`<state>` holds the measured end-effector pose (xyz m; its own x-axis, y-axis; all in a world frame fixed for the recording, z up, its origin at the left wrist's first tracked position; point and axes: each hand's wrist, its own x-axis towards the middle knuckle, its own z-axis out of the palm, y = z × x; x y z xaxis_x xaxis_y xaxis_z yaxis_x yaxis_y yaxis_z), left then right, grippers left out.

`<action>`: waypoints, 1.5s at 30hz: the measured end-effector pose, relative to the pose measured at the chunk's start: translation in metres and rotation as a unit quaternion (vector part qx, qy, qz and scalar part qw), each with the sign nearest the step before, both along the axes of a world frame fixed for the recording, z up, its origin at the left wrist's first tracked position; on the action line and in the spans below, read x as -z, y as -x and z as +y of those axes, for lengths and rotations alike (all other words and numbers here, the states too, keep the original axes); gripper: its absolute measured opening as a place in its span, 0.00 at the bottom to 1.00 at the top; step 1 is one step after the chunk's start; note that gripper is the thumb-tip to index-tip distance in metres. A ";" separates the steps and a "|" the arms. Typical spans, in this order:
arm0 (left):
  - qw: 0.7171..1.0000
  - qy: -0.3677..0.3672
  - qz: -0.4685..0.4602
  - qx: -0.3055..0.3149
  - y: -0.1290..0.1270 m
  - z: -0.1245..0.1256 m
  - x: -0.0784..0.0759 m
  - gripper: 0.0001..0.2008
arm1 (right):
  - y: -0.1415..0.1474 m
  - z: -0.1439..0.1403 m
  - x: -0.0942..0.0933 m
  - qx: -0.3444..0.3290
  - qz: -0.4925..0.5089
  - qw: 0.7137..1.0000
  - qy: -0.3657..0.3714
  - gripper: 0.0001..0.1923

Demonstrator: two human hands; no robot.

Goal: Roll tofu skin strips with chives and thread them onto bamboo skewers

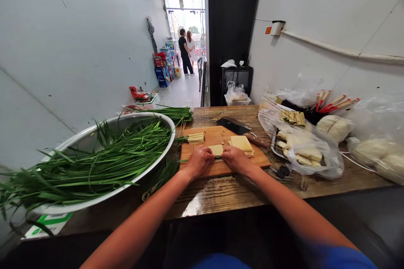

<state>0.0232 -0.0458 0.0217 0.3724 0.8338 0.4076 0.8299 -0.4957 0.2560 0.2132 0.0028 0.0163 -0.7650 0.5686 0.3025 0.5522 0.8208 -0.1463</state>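
Note:
On a wooden cutting board (210, 133), a pale yellow tofu-skin sheet (216, 149) lies between my hands, with green chives (218, 157) along its near edge. My left hand (200, 161) is closed, pinching the sheet and chives at the left end. At the right end my right hand (236, 159) pinches the same edge. Just beyond my right hand is a stack of square tofu-skin sheets (241, 143). Several finished rolls (196, 138) with chive ends sticking out lie beyond my left hand. My fingers hide part of the chives.
A large metal basin (172, 128) heaped with chives (126, 155) stands left. A cleaver (233, 126) lies at the board's far right. Farther right are a bag-covered tray (274, 145), skewered rolls (293, 117) and keys (282, 171). Two people (184, 50) stand by the doorway.

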 end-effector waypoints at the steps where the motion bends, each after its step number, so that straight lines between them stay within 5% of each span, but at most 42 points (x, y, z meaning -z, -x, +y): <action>1: 1.000 -0.001 -0.007 0.002 0.002 -0.001 0.001 0.09 | 0.000 0.000 0.000 0.003 -0.015 1.000 -0.010 0.12; 5: 0.999 0.001 -0.030 -0.010 0.005 -0.005 0.003 0.06 | -0.002 -0.001 0.002 -0.026 -0.068 0.994 -0.081 0.11; 10: 0.993 -0.016 0.113 0.023 -0.001 -0.011 -0.007 0.09 | -0.007 -0.004 -0.002 -0.100 -0.114 0.980 -0.131 0.11; 15: 0.982 -0.012 0.185 0.037 -0.004 -0.015 -0.010 0.09 | 0.003 -0.005 -0.005 -0.094 -0.173 0.973 -0.120 0.11; 31: 0.986 -0.019 0.165 -0.013 -0.006 -0.017 -0.011 0.08 | 0.000 -0.003 -0.023 -0.033 -0.075 0.997 -0.003 0.11; 39: 0.997 0.044 0.059 -0.005 -0.001 -0.010 -0.016 0.12 | -0.001 -0.002 -0.018 -0.051 -0.060 0.997 0.013 0.12; 45: 0.984 0.162 0.012 -0.076 -0.001 -0.008 -0.026 0.11 | -0.004 -0.006 -0.015 -0.025 0.001 0.995 0.092 0.10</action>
<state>0.0243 -0.0537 0.0473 0.2404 0.9651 0.1041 0.8957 -0.2619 0.3593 0.2173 -0.0030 0.0313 -0.7930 0.5763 0.1978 0.5117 0.8061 -0.2973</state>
